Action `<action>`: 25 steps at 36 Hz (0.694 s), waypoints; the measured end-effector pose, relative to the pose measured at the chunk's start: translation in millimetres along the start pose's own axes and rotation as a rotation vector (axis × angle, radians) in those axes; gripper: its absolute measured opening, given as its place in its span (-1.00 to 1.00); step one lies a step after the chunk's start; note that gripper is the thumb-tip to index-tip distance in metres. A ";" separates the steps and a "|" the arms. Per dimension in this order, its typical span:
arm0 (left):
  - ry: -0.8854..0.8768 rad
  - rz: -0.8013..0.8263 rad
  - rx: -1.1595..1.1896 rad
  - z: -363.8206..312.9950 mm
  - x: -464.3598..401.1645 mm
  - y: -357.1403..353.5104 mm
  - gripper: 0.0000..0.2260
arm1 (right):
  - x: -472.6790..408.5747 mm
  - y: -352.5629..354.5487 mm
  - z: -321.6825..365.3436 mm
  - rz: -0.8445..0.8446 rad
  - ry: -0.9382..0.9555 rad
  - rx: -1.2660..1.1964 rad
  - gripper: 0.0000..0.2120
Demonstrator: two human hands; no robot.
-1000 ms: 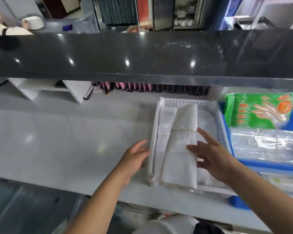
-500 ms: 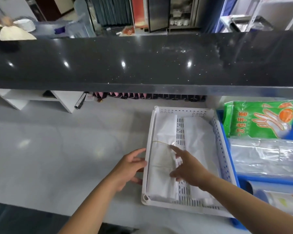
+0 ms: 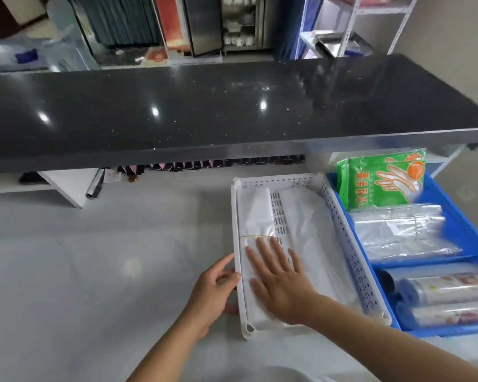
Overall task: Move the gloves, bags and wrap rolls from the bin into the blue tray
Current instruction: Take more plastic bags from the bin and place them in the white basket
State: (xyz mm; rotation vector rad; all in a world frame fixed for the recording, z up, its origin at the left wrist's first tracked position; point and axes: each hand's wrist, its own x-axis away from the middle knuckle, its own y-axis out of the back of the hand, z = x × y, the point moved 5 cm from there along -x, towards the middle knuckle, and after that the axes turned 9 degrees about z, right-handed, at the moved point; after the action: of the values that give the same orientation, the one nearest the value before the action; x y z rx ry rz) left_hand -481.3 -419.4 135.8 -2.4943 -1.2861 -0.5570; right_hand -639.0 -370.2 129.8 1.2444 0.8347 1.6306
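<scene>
White bin [image 3: 340, 216] sits on the pale worktop [image 3: 94, 271], long axis running away from the person, its right wall touching the blue tray [image 3: 469, 232]. Left of the bin the worktop is bare and wide; a dark shelf [image 3: 232, 111] overhangs the far end, so headroom there is low. Near edge of the bin lies close to the worktop's front edge. In the bin: two flat stacks of white bags, both lengthwise with the bin. Left stack [image 3: 255, 216] is bound across its middle by a thin yellow band [image 3: 255, 236]; right stack [image 3: 309, 230] lies beside it, a strip of slotted bin floor showing between them. Right hand [image 3: 276, 279] lies flat, fingers spread wide, palm down on the near half of the left stack, gripping nothing. Left hand [image 3: 218, 288] is at the bin's left wall, thumb over the rim, fingers loosely curled against the outside; whether it truly clamps the wall is hard to tell. In the tray: green glove pack [image 3: 381, 183] at the far end, clear bags [image 3: 400, 232] in the middle lying crosswise, wrap rolls [image 3: 447, 299] at the near end, axes crosswise.
</scene>
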 end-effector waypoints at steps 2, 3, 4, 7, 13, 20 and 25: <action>-0.010 -0.009 0.013 1.5 0.3 0.5 -0.62 | 2.9 -0.6 1.2 0.014 0.028 0.004 -0.37; -0.010 -0.006 0.024 2.0 -0.1 0.5 -0.62 | 6.1 -1.5 2.8 0.030 0.047 0.007 -0.37; -0.009 -0.002 0.032 2.1 -0.2 0.3 -0.63 | 10.4 -2.7 4.8 0.049 0.065 0.007 -0.37; -0.013 0.012 0.033 1.4 1.1 -1.1 -0.63 | 23.6 -4.9 10.2 0.114 0.096 0.032 -0.36; 0.000 0.011 0.039 1.5 1.0 1.7 -0.63 | 35.7 2.9 12.8 0.281 0.152 0.078 -0.32; 0.016 -0.023 0.031 3.9 1.2 3.6 -0.61 | 50.5 8.9 13.3 0.393 0.215 0.033 -0.38; 0.009 -0.102 0.030 5.3 5.7 1.9 -0.64 | 58.7 26.6 14.7 0.506 0.271 -0.011 -0.43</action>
State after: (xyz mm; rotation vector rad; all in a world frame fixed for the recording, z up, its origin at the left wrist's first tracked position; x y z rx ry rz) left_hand -475.7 -414.3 133.6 -2.4101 -1.4137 -0.5668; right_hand -637.1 -325.8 178.7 1.3144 0.7022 2.2433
